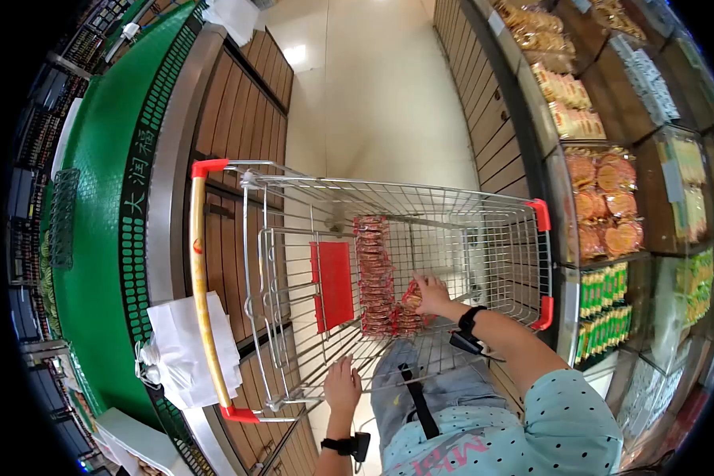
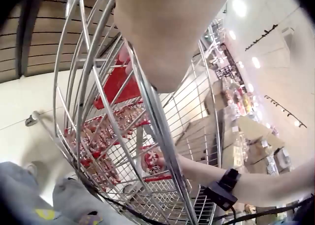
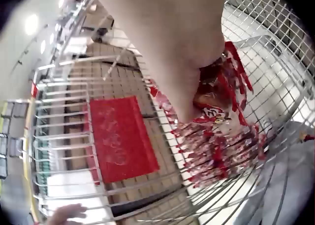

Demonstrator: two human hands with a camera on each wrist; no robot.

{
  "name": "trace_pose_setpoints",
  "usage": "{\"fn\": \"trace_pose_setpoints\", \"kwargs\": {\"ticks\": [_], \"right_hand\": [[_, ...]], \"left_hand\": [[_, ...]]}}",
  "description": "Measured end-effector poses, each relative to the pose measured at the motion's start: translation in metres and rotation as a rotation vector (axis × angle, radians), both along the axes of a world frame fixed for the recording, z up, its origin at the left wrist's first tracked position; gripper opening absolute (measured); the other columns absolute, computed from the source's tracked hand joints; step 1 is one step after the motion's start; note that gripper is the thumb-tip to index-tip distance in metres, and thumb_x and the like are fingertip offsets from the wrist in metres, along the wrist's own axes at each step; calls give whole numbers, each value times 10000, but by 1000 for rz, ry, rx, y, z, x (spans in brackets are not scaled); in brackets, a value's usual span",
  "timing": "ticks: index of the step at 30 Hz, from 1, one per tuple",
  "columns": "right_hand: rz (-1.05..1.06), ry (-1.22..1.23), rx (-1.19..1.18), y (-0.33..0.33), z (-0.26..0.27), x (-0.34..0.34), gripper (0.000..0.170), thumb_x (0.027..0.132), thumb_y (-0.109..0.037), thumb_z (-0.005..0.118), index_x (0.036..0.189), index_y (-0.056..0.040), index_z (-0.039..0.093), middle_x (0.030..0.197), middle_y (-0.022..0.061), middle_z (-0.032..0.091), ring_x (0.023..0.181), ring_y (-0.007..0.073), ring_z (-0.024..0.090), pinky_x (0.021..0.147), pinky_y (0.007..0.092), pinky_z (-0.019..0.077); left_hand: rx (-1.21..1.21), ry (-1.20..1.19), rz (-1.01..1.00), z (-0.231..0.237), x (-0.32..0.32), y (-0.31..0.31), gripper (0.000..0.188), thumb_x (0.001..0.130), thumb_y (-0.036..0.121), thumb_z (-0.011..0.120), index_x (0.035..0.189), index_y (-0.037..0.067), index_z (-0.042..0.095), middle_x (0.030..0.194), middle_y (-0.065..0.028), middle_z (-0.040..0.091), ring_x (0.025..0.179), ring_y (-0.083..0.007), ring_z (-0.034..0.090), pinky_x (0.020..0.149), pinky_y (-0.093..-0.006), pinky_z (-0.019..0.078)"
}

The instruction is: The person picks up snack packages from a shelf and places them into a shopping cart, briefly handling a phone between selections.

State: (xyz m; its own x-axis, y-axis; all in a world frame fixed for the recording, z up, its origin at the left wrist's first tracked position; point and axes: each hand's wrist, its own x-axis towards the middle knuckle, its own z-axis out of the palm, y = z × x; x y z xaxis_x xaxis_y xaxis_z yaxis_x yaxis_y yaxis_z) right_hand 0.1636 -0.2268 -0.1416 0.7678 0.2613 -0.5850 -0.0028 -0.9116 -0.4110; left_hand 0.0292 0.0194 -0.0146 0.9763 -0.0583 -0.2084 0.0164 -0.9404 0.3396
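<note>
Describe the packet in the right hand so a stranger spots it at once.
Find the wire shopping cart, then the long row of red-and-clear packets inside it, beside the flat red panel. Near the row's end closest to the person is the right hand. The packet is the one it grips; its neighbours lie packed together, unheld.
</note>
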Motion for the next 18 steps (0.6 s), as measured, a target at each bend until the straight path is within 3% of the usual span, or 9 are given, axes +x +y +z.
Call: {"fn": "trace_pose_setpoints", "kwargs": {"ticks": [1, 2, 5, 9, 10, 13, 17, 18], "right_hand": [[120, -98, 18, 3, -26, 0, 885, 582, -322, 674, 1269, -188, 133, 1047, 196, 364, 988, 345, 361, 819, 446, 308], [209, -119, -5, 9, -20, 12, 876, 613, -279, 661, 1281, -182, 104, 1076, 168, 375, 1017, 305, 352, 822, 413, 297], [505, -162, -190, 23, -67, 28, 762, 697, -335, 582, 1285, -197, 118, 1083, 148, 379, 1018, 289, 346, 808, 413, 285], [578, -210, -218, 42, -118, 19, 692, 739, -422, 481, 1287, -203, 120, 1121, 146, 370, 1027, 293, 334, 810, 394, 278], [555, -129, -224, 45, -121, 15, 691, 735, -416, 484, 1286, -199, 127, 1178, 162, 329, 1066, 312, 310, 844, 410, 259], [531, -381, -321, 44, -145, -9, 707, 712, -431, 506, 1280, -194, 157, 1221, 182, 281, 1103, 333, 279, 875, 432, 239], [268, -143, 91, 34, -122, -4, 615, 757, -328, 491, 1268, -154, 197, 1271, 211, 193, 1164, 354, 208, 937, 463, 168], [192, -110, 185, 32, -124, -6, 588, 771, -304, 475, 1262, -116, 210, 1297, 199, 138, 1198, 340, 144, 964, 451, 109]], "left_hand": [[16, 33, 47, 2, 2, -4, 270, 693, 103, 500, 959, 55, 503, 882, -96, 533, 782, -247, 505, 623, -345, 430], [24, -4, 94, 6, 7, -8, 255, 676, 82, 495, 929, 61, 517, 830, -87, 540, 725, -238, 514, 584, -344, 427], [62, 76, 160, 4, 9, -10, 216, 656, 65, 494, 865, 71, 549, 741, -58, 551, 648, -229, 519, 547, -323, 422], [82, 46, 142, 3, 19, -13, 169, 642, 51, 488, 780, 87, 578, 651, -28, 533, 578, -197, 501, 495, -303, 407], [86, 57, 147, 1, 18, -13, 171, 636, 49, 488, 772, 86, 584, 630, -25, 523, 560, -194, 493, 478, -300, 396], [105, 98, 147, -4, 17, -10, 178, 623, 44, 487, 758, 85, 595, 584, -20, 501, 517, -186, 475, 443, -292, 368], [119, 151, 144, -3, 17, -10, 198, 620, 42, 481, 772, 85, 600, 559, -17, 493, 483, -180, 466, 425, -285, 348], [106, 139, 147, -5, 15, -9, 198, 623, 42, 475, 771, 84, 600, 556, -14, 493, 475, -176, 466, 425, -283, 348]]}}
